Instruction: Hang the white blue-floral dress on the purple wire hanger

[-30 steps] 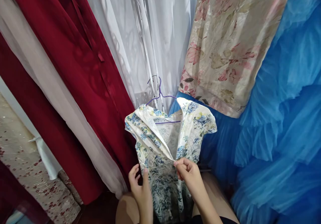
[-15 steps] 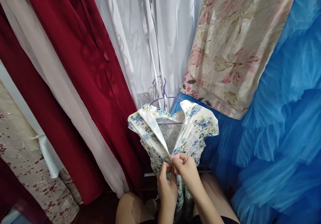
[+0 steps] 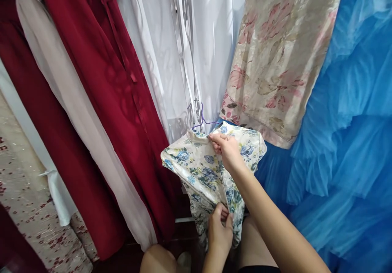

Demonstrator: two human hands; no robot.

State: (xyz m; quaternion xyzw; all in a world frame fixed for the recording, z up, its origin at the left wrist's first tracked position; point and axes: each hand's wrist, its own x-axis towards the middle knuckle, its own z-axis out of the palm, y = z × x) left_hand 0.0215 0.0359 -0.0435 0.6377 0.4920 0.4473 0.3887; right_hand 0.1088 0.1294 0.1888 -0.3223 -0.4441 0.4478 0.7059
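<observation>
A small white dress with blue flowers (image 3: 199,169) hangs on a purple wire hanger (image 3: 202,118) in front of me. My right hand (image 3: 225,148) pinches the dress at its neck, just under the hanger hook, fingers closed on the fabric. Lower down, my left hand (image 3: 219,228) grips the dress's front near the waist with closed fingers. The back opening of the dress now looks closed up to the collar.
Hanging garments surround the dress: dark red gowns (image 3: 92,81) and a pale one (image 3: 70,101) at left, sheer white fabric (image 3: 171,48) behind, a pink-flowered beige dress (image 3: 275,61) and blue tulle (image 3: 346,142) at right. My knees (image 3: 156,260) show at the bottom.
My right hand has risen from the dress's middle to its collar, and the open flaps have come together. My left hand stayed low, holding the fabric.
</observation>
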